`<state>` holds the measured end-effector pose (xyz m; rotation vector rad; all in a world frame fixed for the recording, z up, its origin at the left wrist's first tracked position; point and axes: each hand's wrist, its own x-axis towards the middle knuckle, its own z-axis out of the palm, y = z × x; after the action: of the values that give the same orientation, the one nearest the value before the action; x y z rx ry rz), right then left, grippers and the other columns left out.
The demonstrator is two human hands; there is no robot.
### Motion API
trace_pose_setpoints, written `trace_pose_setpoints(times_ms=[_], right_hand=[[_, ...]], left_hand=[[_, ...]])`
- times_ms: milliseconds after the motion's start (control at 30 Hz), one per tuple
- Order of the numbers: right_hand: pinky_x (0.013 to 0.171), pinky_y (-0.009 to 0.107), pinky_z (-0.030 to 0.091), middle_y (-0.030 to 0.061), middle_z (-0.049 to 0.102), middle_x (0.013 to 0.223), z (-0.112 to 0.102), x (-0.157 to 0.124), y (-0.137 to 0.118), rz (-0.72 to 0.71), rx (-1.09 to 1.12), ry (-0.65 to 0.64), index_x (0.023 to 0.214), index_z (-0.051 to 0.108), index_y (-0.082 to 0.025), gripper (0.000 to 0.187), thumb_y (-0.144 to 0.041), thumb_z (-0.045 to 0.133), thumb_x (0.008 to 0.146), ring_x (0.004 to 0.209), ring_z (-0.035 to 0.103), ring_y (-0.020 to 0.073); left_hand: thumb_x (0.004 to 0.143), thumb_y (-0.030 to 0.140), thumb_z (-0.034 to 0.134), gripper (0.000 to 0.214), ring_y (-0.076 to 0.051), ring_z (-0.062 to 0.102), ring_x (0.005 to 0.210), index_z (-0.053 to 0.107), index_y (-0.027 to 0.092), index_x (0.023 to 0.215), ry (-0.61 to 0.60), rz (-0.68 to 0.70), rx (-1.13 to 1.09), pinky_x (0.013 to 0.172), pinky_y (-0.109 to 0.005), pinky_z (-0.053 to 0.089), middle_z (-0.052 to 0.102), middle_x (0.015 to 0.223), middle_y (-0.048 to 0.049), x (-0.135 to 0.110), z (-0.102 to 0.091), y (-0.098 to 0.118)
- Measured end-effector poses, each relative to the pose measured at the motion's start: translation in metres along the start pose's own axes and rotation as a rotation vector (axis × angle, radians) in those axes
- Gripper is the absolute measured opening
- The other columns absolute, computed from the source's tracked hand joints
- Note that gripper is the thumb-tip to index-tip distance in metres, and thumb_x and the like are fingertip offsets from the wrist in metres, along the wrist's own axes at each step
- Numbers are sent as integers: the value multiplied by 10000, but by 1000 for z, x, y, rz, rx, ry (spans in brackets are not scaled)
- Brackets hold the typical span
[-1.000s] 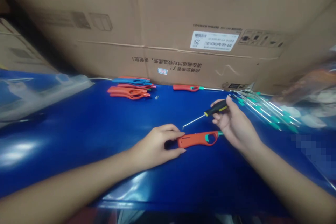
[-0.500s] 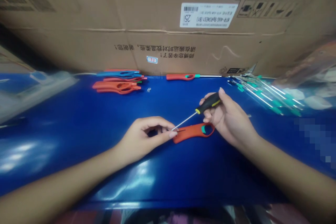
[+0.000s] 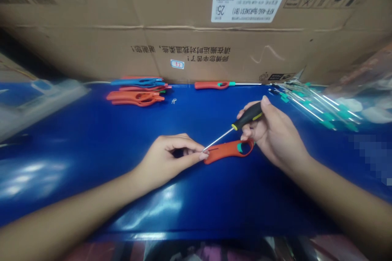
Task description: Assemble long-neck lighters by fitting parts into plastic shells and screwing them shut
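Observation:
My right hand (image 3: pixel 275 130) is wrapped round the black and yellow handle of a screwdriver (image 3: pixel 248 116). The shaft slants down to the left, its tip at the fingertips of my left hand (image 3: pixel 174 157). Thumb and index finger of that hand are pinched together there; anything between them is too small or hidden to make out. Just right of the pinch lies an orange lighter handle (image 3: pixel 223 152) with a slot along it and a green trigger in its ring. Its left end is beside my left fingertips, and its ring end lies below my right fingers.
On the blue table (image 3: pixel 183 204), orange and blue lighter casings (image 3: pixel 134 97) are piled at the back left. An orange lighter with a metal rod (image 3: pixel 211 85) lies by the cardboard box (image 3: pixel 177 36). Metal rods with green parts (image 3: pixel 318 106) lie at right, small white bits (image 3: pixel 174 100) near the casings.
The view has shifted slightly. My right hand and the screwdriver appear a little further right, with the tip still at my left fingertips. The grips look the same.

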<state>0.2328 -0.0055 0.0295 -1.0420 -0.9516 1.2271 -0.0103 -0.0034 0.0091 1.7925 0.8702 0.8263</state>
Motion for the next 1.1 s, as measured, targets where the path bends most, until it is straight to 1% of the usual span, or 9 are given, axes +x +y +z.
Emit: trace_pose_setpoints(times_ms=[267,433,533,633,700,833,967,1033,1100], right_hand=[[495,311,585,23,706,907,-6,-10,-4,-174,-149,-122,962,656,-247,278,-516,584,960,518,632,126],[505,328,590,40,700,927,-8,-18,-6,-284,-219,-211,1007,669,-249,250,-449,519,1013,575,678,153],[545,347,619,39,693,965,-6,-24,-9,-333,-273,-252,1132,637,-279,187,-387,551,1005,612,702,165],[578,334,644,26,697,1034,-3,-30,-12,-398,-331,-286,1304,515,-356,393,-258,650,948,643,706,156],[577,309,645,26,690,1062,-2,-32,-11,-449,-364,-305,1331,479,-384,505,-181,680,914,705,713,163],[560,298,630,45,675,1095,-2,-36,-8,-546,-404,-318,1334,504,-384,565,-108,692,878,809,719,192],[709,381,632,51,690,1133,-2,-38,-4,-637,-478,-346,1391,454,-408,710,-66,718,828,888,729,231],[753,400,622,53,673,1203,-1,-40,-2,-660,-499,-385,1425,417,-427,776,-55,717,813,910,728,235],[716,381,618,53,628,1304,1,-40,-3,-660,-488,-390,1431,408,-442,791,-64,718,809,897,729,225]], left_hand=[[871,238,752,83,-135,681,685,822,201,897,-41,56,139,626,-240,528,778,831,-44,-3,1,-3],[866,205,754,70,-149,705,731,815,207,901,-41,160,210,668,-258,555,792,831,-39,-4,4,-1],[859,213,762,50,-146,697,695,812,215,866,-14,185,274,640,-256,545,787,793,-26,-5,5,2],[870,215,749,57,-148,687,691,806,218,866,0,211,339,647,-268,539,785,781,-16,-7,6,5],[877,207,741,62,-152,681,704,802,213,878,-1,238,370,669,-279,539,790,799,-13,-9,6,6],[879,197,741,57,-153,665,734,796,206,889,-17,266,374,711,-296,539,793,834,-10,-10,7,5],[880,204,746,52,-150,647,748,792,223,897,-27,276,365,752,-317,521,799,874,3,-9,7,4],[885,211,742,48,-150,632,735,787,229,892,-38,271,364,744,-322,510,800,879,5,-9,8,5],[891,223,739,40,-155,631,747,778,229,896,-45,274,361,747,-323,506,798,886,2,-8,9,6]])
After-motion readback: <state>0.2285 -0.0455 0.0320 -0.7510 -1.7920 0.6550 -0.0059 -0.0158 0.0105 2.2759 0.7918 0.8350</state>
